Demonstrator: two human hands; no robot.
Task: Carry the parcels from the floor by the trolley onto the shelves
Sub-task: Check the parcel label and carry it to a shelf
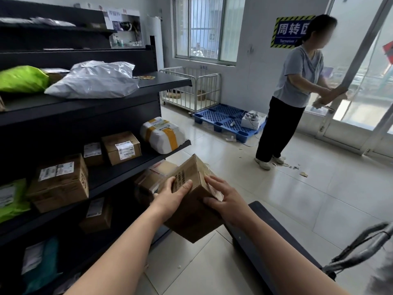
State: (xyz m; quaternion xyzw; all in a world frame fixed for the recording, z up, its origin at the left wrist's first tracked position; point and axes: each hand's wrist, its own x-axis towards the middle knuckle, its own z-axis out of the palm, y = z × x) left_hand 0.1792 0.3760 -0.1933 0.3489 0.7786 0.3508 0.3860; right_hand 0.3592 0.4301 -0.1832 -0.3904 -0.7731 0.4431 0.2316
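Note:
I hold a brown cardboard parcel (192, 211) in the air with both hands, just off the end of the dark shelves (119, 165). My left hand (172, 194) grips its left top edge, thumb over the printed side. My right hand (225, 199) grips its right side beside torn tape. The box is tilted, one corner pointing down. The black trolley (276, 235) stands low to the right, its deck under my right forearm. More taped parcels (153, 177) lie at the shelf's end, behind the held box.
The shelves hold several boxes, a white taped bundle (162, 134), a grey bag (93, 79) and green bags. A person (295, 90) stands at the glass door on the right. A blue pallet (227, 120) and a white cage cart (191, 88) sit under the window.

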